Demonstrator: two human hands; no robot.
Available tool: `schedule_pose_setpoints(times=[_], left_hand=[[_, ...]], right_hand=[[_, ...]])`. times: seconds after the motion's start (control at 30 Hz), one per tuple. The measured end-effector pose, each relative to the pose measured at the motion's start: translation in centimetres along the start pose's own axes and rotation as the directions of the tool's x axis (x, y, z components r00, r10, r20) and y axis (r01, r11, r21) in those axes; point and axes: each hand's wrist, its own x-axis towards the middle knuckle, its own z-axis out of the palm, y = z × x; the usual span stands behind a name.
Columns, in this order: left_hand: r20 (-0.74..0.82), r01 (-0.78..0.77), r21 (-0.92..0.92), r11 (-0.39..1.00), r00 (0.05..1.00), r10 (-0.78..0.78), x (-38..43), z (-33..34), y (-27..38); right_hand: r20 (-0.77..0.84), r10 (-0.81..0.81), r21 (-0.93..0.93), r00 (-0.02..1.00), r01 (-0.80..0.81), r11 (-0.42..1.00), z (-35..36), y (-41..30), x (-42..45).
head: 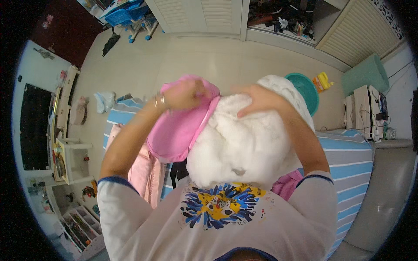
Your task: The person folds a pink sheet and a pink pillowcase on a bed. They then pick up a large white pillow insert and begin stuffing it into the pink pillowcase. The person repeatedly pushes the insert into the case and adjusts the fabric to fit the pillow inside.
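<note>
A pink fabric bag or pouch [178, 133] with a piped rim is in front of me, left of a bulky white fluffy garment or blanket [241, 143]. My left hand [186, 94], blurred, is closed on the upper part of the pink fabric. Over the top of the white fluffy bundle lies my right hand [263, 101], its thumb and fingers gripping the pile. The pink rim presses against the white pile; whether any of it is inside the pink piece is hidden. The bundle rests close against my printed shirt [225, 208].
Below is a bed with a blue-and-grey striped sheet [343, 163], bearing a pink padded jacket [147, 173] and a magenta cloth [287, 184]. Beyond stand a teal basin [307, 93] and a yellow bottle [322, 81]. A white plastic bag [105, 101] lies left.
</note>
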Motion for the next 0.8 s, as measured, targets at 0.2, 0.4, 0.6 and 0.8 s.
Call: schedule_pose_setpoints(times=[0.2,0.4,0.6,0.8], left_hand=[[0.158,0.411,-0.046,0.91,0.903,-0.4,3.8,2.5,-11.3],[-0.074,0.346,-0.039,0.938,0.935,-0.348,-0.8,4.6,-10.0],[-0.597,0.122,0.192,0.974,0.802,0.017,-4.6,-8.4,1.9],[-0.578,0.17,0.806,0.567,0.431,0.693,-12.3,-9.9,10.2]], right_hand=[[0.187,0.34,-0.542,0.922,-0.192,0.818,0.5,6.5,5.5],[-0.04,0.273,-0.519,0.961,-0.254,0.816,1.8,2.4,3.4],[-0.444,-0.02,-0.592,0.896,-0.277,0.756,-5.5,-11.4,-1.8],[-0.411,-0.562,-0.901,0.718,-0.224,0.372,-2.3,-21.5,-8.4]])
